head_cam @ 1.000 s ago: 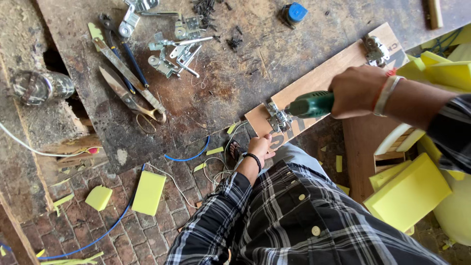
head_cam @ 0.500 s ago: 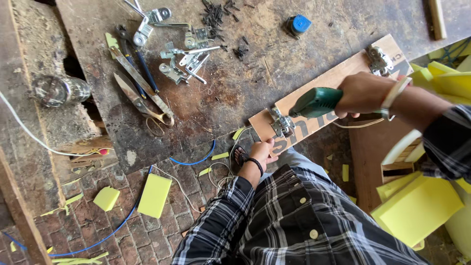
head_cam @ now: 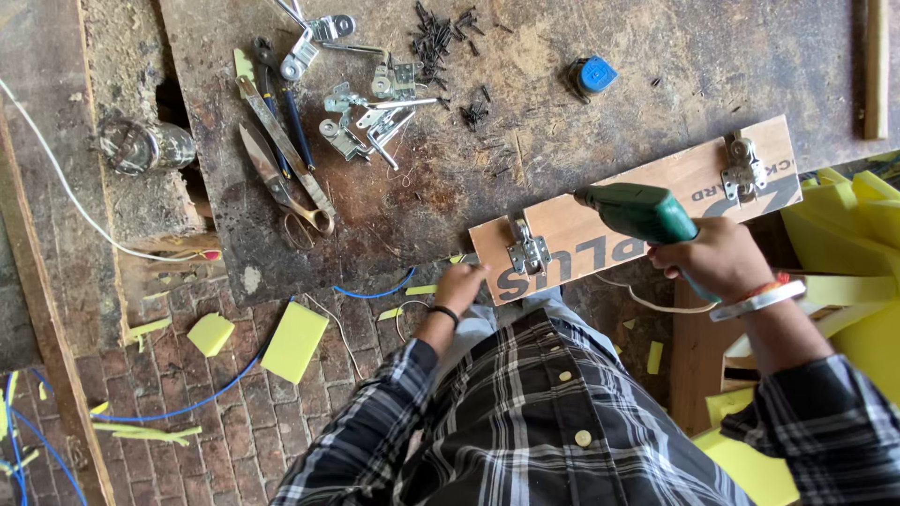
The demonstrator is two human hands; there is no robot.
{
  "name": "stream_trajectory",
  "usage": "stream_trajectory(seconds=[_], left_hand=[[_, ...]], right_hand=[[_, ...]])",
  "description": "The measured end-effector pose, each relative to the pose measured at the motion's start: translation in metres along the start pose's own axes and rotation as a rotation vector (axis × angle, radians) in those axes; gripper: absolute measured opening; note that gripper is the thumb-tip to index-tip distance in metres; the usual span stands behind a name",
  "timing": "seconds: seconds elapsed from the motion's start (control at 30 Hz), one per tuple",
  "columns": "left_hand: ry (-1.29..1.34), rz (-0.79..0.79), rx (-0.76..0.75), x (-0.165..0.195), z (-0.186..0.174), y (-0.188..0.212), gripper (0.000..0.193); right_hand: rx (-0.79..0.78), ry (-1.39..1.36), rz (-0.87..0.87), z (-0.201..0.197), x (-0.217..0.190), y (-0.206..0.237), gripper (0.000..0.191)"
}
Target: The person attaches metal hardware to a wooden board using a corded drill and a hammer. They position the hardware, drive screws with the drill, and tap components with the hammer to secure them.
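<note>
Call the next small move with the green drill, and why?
Probably ease the green drill tip toward the hinge near the board's left end. The right hand holds the drill in its grip, tip lying short of that hinge, while the left hand steadies the board's end at the bench edge.

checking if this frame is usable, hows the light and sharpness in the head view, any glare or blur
Head view: even daylight, soft shadows, no blown-out glare; the yellow foam at right is brightest. Screws and scissors on the workbench look sharp. The right hand on the green drill and the left hand at the board show little motion blur. Edges bend slightly, wide-angle.
</note>
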State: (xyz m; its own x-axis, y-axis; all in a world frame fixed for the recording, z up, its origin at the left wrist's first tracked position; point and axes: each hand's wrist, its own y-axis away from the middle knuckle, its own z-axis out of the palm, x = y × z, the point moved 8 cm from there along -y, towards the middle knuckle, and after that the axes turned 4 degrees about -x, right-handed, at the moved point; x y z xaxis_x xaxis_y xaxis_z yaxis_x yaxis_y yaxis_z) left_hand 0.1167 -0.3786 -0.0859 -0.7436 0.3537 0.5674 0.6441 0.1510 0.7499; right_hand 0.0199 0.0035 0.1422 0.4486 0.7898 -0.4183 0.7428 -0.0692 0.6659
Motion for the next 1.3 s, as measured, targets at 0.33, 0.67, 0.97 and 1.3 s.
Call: stream_trajectory(seconds=[0.33,0.67,0.97,1.3], left_hand=[[-0.865,0.585,0.139,0.165,-0.001,0.009,0.069],[-1.065,0.483,0.003,0.164,0.008,-0.033,0.113],[-1.111,0.478,0.131,0.165,0.005,-0.045,0.117],[-0.875,0.774,0.409,0.181,0.025,0.009,0.087]], right_hand=[[0.144,0.11,-0.007,0.029,0.046,-0.014,0.042],[0.157,-0.068,-0.126,0.025,0.048,-0.043,0.038],[0.08,-0.382,-0.334,0.048,0.092,-0.06,0.026],[0.095,-0.927,-0.17,0.153,0.298,0.028,0.028]])
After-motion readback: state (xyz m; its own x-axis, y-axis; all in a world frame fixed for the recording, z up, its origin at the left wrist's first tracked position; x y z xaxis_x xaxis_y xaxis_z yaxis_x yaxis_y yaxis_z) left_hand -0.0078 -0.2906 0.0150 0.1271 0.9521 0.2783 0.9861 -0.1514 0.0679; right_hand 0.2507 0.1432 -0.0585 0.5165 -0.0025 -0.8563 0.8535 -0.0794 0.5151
